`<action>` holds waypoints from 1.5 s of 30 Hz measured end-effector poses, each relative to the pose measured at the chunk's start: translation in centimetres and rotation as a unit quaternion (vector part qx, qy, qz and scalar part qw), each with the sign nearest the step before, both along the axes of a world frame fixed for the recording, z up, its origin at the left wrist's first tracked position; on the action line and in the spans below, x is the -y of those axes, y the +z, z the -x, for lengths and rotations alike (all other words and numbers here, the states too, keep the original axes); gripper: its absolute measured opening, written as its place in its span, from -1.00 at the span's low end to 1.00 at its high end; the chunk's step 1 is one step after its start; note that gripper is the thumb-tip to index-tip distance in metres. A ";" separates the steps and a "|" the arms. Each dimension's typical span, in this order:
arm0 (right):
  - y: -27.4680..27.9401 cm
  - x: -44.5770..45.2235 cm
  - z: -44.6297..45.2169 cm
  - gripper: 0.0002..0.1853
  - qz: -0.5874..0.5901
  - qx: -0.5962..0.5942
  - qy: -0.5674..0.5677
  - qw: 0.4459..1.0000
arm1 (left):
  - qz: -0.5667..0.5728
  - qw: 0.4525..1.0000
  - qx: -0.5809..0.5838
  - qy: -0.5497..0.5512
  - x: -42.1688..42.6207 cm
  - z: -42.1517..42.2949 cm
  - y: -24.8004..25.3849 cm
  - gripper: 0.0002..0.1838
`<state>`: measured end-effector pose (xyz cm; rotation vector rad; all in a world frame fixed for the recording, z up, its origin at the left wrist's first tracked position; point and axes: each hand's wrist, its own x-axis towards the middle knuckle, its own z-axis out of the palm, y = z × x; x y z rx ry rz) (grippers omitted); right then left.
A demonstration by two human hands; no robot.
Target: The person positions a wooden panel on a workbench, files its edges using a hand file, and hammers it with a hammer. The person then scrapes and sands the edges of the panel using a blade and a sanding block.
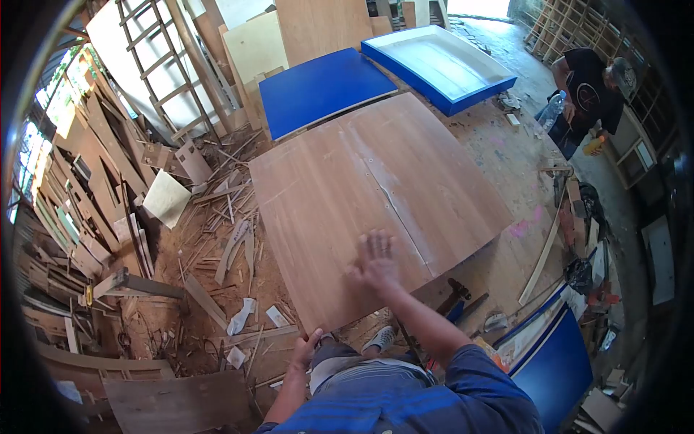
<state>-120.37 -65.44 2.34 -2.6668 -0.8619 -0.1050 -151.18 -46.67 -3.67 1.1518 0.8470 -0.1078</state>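
A large brown wood-grain panel (pixel 325 195) lies in front of me, with a pale streaked seam running along it and small marks like screw heads on the seam. My right hand (pixel 377 264) rests flat on its surface, left of the seam, fingers stretched out. At the near left corner, my left hand (pixel 306 350) grips the panel's edge, thumb uppermost; its other fingers are partly hidden. Beyond the far edge are a blue panel (pixel 325 87) and a blue-sided shallow tray-like box (pixel 441 65) with a white inside. A hammer (pixel 455 293) lies by the near right edge.
Wood scraps (pixel 235 249) litter the floor on the left, beneath leaning boards (pixel 101 159) and a ladder (pixel 163 65). A worktable (pixel 499 155) supports the panel. Another person (pixel 589 94) stands at the right near a plastic bottle (pixel 551 110). Another blue panel (pixel 557 372) is at lower right.
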 end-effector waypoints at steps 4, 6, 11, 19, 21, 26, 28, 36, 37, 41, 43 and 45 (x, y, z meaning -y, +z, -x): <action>1.7 -1.5 4.5 -0.03 0.000 -0.016 0.102 0.995 | -0.096 0.995 0.005 -0.031 0.8 -1.1 4.8 -0.45; 1.8 -0.3 4.3 -0.07 -0.027 -0.023 0.109 0.993 | -0.167 0.984 0.010 -0.062 0.5 -1.4 5.4 -0.50; 3.7 7.3 1.8 -0.19 -0.030 -0.010 -0.007 0.999 | -0.328 0.925 -0.089 -0.171 0.7 -2.3 11.1 -0.59; 1.9 17.6 5.0 -0.43 -0.102 0.030 -0.254 0.961 | -0.365 0.918 -0.033 -0.149 -2.2 -2.7 10.4 -0.74; 2.4 18.6 5.8 -0.46 -0.106 0.019 -0.264 0.959 | -0.477 0.859 -0.063 -0.177 -1.0 -5.0 12.2 -0.76; 2.2 21.4 5.1 -0.55 -0.147 0.051 -0.256 0.954 | -0.593 0.625 0.235 -0.450 6.3 -14.7 12.8 -0.15; 1.7 22.7 4.5 -0.57 -0.162 0.061 -0.267 0.948 | -0.588 0.550 0.246 -0.540 9.7 -18.3 11.0 0.05; 0.3 30.6 0.4 -0.54 -0.244 0.021 -0.417 0.875 | -0.612 0.418 0.350 -0.573 20.4 -31.2 9.6 0.03; 0.3 31.5 -0.1 -0.55 -0.244 0.020 -0.432 0.868 | -0.609 0.421 0.347 -0.575 20.9 -31.8 9.8 0.02; -2.7 34.7 -1.2 -0.54 -0.226 -0.003 -0.459 0.859 | -0.600 0.435 0.353 -0.571 22.1 -33.3 10.7 -0.01; -3.2 34.5 -0.9 -0.53 -0.221 -0.056 -0.458 0.859 | -0.597 0.440 0.356 -0.569 22.3 -33.5 10.9 -0.02; -4.5 33.2 -0.2 -0.52 -0.219 -0.066 -0.448 0.864 | -0.596 0.446 0.346 -0.571 22.2 -33.3 11.1 -0.03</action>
